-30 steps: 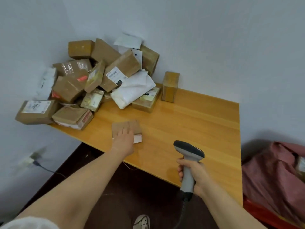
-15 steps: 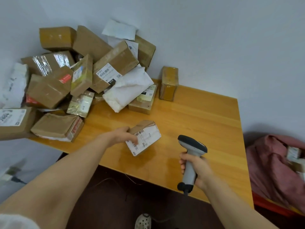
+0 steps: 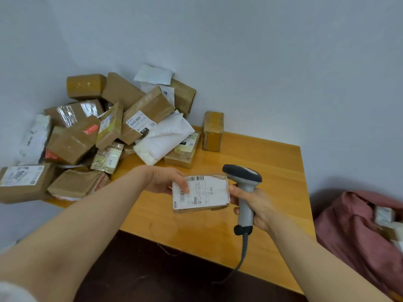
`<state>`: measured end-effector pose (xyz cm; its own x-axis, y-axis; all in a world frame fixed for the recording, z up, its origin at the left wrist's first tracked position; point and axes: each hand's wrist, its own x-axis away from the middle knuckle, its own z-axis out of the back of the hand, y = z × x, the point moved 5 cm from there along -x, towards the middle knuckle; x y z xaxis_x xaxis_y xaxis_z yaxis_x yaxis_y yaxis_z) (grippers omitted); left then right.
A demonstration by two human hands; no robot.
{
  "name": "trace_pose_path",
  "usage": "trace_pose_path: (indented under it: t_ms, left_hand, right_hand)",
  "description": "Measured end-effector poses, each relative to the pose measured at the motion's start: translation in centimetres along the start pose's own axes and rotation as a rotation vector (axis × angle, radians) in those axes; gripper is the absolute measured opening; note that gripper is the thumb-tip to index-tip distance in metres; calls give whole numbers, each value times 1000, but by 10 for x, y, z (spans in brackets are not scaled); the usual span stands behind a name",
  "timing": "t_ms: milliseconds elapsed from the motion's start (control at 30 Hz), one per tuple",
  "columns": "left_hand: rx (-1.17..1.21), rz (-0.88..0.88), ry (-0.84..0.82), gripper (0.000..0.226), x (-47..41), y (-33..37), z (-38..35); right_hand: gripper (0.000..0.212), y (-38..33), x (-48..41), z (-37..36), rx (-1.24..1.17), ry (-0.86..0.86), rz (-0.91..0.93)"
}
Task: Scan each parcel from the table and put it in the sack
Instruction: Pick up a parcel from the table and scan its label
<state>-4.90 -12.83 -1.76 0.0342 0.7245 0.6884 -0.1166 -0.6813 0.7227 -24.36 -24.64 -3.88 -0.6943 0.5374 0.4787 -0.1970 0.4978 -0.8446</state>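
left hand point(image 3: 165, 182) at frame centre, fingers curled round the left edge of a small flat brown cardboard parcel with a white shipping label point(image 3: 202, 195), thumb pressed on the label by a barcode. parcel held label up, low over the front middle of the orange-yellow wooden desk point(image 3: 261, 162); can't tell if its underside touches the top. right hand point(image 3: 253, 205) just right of the parcel, wrapped round the handle of a grey handheld barcode scanner with a dark head point(image 3: 245, 188). one right fingertip sits at the parcel's right edge. scanner upright, head beside the parcel's upper right corner. thin grey cable point(image 3: 242, 256) drops from the handle base past the desk's front edge toward lower centre. bare forearms come in from lower left and lower right, bit of white sleeve point(image 3: 13, 293) in the lower left corner.

upper left: big heap of brown cardboard boxes and white plastic mailers point(image 3: 109, 131) piled in the wall corner on the desk's far left end, some hanging past the desk's left edge. crumpled white poly mailer point(image 3: 165, 136) on the heap's right side, lying on a flat box. small tape-wrapped brown box point(image 3: 213, 131) stands upright alone, just right of the heap, near the wall. lower right: dusty pink fabric sack point(image 3: 353, 232) beside the desk's right end, pale parcels showing in its opening at the frame's right edge. dark floor point(image 3: 141, 269) under the desk.
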Motion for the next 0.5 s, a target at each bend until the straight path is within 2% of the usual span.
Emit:
trace_pose_path:
  t_ms: [133, 200, 300, 367, 433, 500]
  left_hand:
    - [-1, -17, 9, 51, 1, 9, -4]
    - [74, -75, 64, 54, 2, 14, -3]
    - [330, -215, 334, 71, -1, 21, 6]
    - [475, -188, 462, 94, -6, 19, 3]
    - [548, -175, 395, 101, -14, 24, -19]
    - [606, -203, 315, 91, -27, 33, -44]
  right_hand:
    - [60, 4, 1, 0, 12, -6, -11]
    - [60, 3, -1, 1, -39, 40, -5]
    - [46, 0, -7, 8, -255, 191, 17]
    - [36, -2, -10, 10, -401, 256, 24]
    - [35, -5, -12, 4, -482, 266, 34]
    - [39, -7, -12, -6, -510, 233, 52]
